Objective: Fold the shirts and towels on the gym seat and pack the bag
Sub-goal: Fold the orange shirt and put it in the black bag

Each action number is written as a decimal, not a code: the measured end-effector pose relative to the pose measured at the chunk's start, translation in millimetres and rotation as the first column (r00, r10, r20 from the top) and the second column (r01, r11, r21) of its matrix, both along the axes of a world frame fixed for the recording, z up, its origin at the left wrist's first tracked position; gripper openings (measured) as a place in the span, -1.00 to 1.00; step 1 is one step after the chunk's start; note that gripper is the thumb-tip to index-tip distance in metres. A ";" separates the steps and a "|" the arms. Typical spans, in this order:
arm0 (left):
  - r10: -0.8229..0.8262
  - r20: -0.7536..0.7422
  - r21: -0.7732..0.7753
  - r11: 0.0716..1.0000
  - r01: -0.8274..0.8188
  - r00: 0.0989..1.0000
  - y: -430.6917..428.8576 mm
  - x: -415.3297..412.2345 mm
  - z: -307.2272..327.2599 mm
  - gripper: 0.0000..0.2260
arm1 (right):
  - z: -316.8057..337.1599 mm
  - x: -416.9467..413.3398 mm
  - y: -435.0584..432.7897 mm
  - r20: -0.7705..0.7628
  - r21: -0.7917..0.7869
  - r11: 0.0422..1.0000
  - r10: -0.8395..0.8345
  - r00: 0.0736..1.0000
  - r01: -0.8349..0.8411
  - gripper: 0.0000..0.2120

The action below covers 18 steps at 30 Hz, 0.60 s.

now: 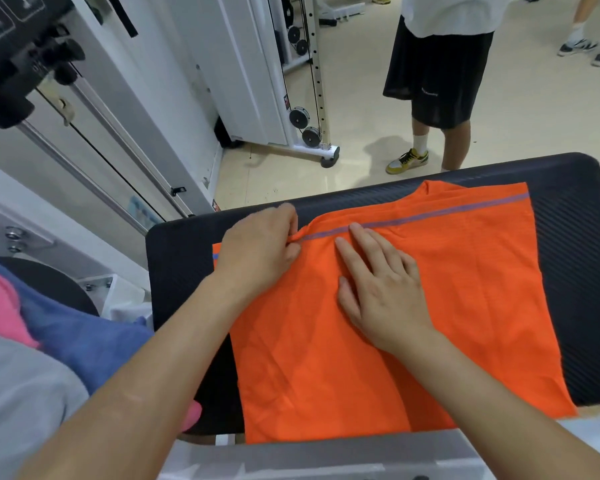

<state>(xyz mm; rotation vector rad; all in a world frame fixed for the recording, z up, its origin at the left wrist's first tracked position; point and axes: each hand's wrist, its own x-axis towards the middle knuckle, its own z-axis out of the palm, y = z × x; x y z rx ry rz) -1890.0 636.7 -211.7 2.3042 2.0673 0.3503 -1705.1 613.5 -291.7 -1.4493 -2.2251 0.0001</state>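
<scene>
Orange shirt [430,306] was laid flat on gym seat [568,237], under the fingers. Striped edge [430,214] was pinched by left hand [257,251]; right hand [381,292] was pressed flat, fingers straight, just beside. Edge was best kept taut, crease smoothed outward.

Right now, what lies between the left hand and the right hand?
In the head view, only fabric of the orange shirt lies between the left hand and the right hand, crossed by the shirt's grey stripe.
</scene>
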 end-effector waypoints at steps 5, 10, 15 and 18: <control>-0.214 -0.044 -0.145 0.968 0.206 0.976 1.4 -4.3 17.3 -0.79 | 21.5 -9.6 -2.2 0.073 -0.058 0.992 -0.103 0.992 0.108 -0.52; -0.237 0.261 -0.423 0.843 0.332 0.936 14.5 3.0 40.2 -0.81 | 46.0 -19.0 -0.2 0.059 -0.331 0.943 -0.011 0.998 0.030 -0.55; 0.222 0.593 -0.671 0.668 0.322 0.774 27.2 29.0 51.9 -0.85 | 47.1 -12.5 9.6 -0.726 -0.583 0.711 -0.238 0.645 -0.393 -0.84; 0.301 0.601 -0.745 0.546 0.383 0.740 27.7 39.9 57.8 -0.65 | 54.6 -0.3 10.1 -0.743 -0.588 0.457 -0.632 0.223 -0.667 -0.74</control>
